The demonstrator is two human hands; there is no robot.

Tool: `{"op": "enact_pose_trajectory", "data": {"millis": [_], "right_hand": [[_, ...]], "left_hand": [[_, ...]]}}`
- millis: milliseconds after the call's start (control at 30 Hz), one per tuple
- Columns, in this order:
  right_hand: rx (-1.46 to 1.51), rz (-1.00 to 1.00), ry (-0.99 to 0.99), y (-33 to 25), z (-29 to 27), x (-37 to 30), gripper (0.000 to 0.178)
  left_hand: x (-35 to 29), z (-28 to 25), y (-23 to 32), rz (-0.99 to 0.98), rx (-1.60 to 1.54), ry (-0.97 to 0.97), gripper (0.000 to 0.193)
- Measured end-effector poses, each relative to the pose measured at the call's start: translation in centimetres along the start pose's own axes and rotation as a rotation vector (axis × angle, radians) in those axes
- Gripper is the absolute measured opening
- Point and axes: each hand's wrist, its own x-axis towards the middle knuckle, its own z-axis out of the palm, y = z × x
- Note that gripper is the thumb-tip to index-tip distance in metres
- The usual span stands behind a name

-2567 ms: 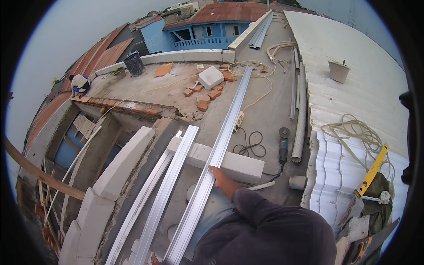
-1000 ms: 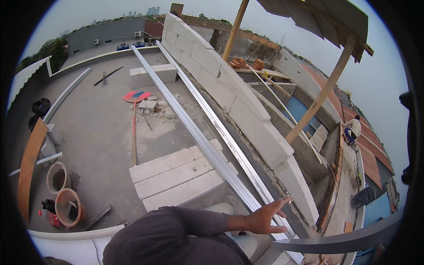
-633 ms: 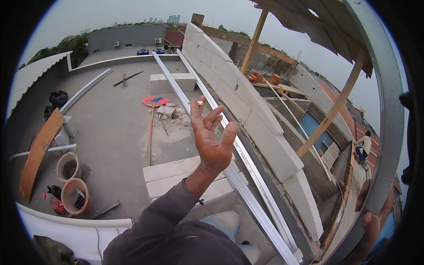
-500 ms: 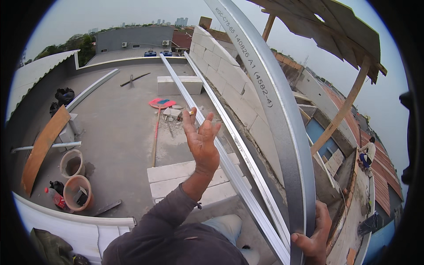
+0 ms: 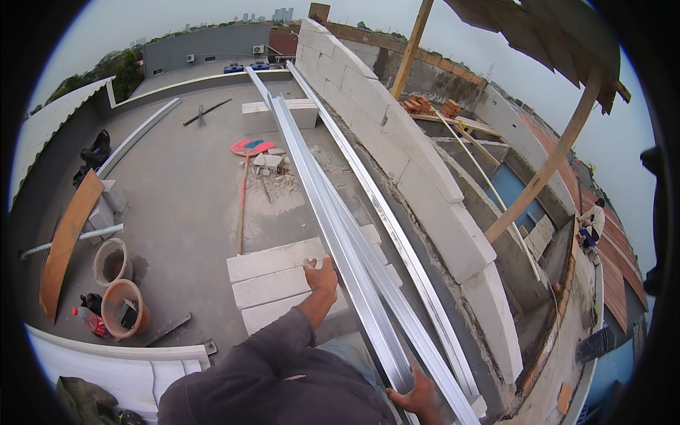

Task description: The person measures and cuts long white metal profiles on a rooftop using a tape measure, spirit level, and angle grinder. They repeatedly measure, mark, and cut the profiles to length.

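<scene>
A long silver metal channel (image 5: 322, 202) slants up from my lap, its far part over another silver channel (image 5: 397, 290) that lies on the blocks. My right hand (image 5: 419, 395) is closed on the near end of the upper channel, thumb on top. My left hand (image 5: 322, 278) is left of the channel, above several white blocks (image 5: 273, 273), apart from the metal as far as I can see. Its fingers look loosely curled; what they hold, if anything, is too small to make out. A third channel (image 5: 382, 191) runs parallel farther right.
At right stands a low white block wall (image 5: 397, 152), with a wooden post (image 5: 549, 163) beyond. A red dustpan (image 5: 251, 147) lies by rubble. Two buckets (image 5: 122, 308) and a curved brown board (image 5: 69, 244) are at left. Another person (image 5: 592, 221) sits far right.
The channel my right hand holds has swung from upright at right down to the left, over the other channel. My left hand has lowered from its raised, spread position, where a small stub showed between its fingers.
</scene>
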Motion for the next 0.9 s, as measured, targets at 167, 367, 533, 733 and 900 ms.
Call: {"op": "enact_pose_trajectory", "data": {"millis": [167,367,533,733,900], "right_hand": [[-0.171,0.075,-0.028,5.3,0.5,-3.3,0.099],[-0.271,0.214,-0.180,10.0,2.6,-9.1,0.100],[-0.237,0.532,-0.437,15.9,4.1,-13.9,0.122],[-0.196,0.683,-0.496,16.9,-1.6,-19.0,0.115],[-0.341,1.128,-0.732,15.7,-4.0,-18.7,0.108]], "left_hand": [[-1.2,-1.9,-5.0,0.044,0.318,-0.087,0.089],[-1.6,-7.3,-5.2,0.377,0.658,-0.091,0.097],[-0.5,-11.4,-3.3,0.346,0.615,-0.208,0.098],[1.7,-13.3,-2.6,0.448,0.767,-0.255,0.098],[3.4,-13.7,-4.0,0.666,0.911,-0.292,0.099]]}}
